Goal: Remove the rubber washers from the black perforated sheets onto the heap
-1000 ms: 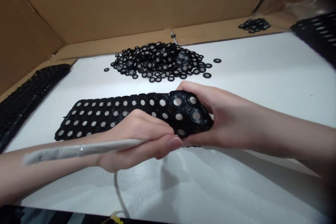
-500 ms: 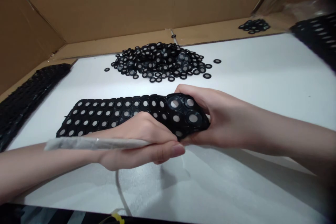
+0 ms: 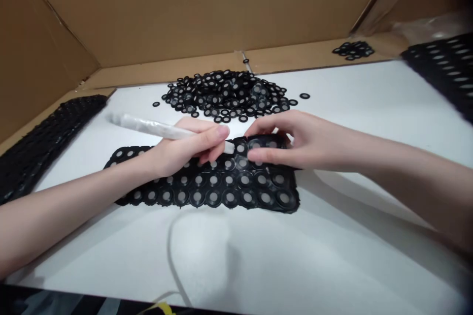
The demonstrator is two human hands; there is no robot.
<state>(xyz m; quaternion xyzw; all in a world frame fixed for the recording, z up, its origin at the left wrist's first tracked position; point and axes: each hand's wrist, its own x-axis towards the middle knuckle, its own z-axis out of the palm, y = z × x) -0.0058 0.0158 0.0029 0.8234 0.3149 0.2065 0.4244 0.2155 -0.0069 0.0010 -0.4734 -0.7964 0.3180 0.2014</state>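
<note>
My left hand (image 3: 181, 150) is closed around a white pen-like stick (image 3: 151, 126) wrapped in clear film, its back end pointing up and left. The stick's blunt tip touches or hovers just over the top row of a black rubber sheet (image 3: 207, 188); which of the two, I cannot tell. Rows of round moulded rings with pale grey centres cover that sheet. At its upper right end, my right hand (image 3: 295, 140) grips the edge, thumb on top and fingers behind. Part of the sheet is hidden beneath my left hand and wrist.
Behind the sheet lies a heap of loose black rings (image 3: 221, 96) with grey centres. A smaller pile (image 3: 354, 49) rests on cardboard at the back right. Stacked black sheets (image 3: 48, 138) stand left, and more sheets (image 3: 447, 66) right. Cardboard walls (image 3: 207, 10) enclose the white tabletop (image 3: 295, 261).
My left hand has moved up from the sheet's near edge to its far row with the stick. The sheet's right end, bent up before, now lies flatter, and my right hand has shifted its grip.
</note>
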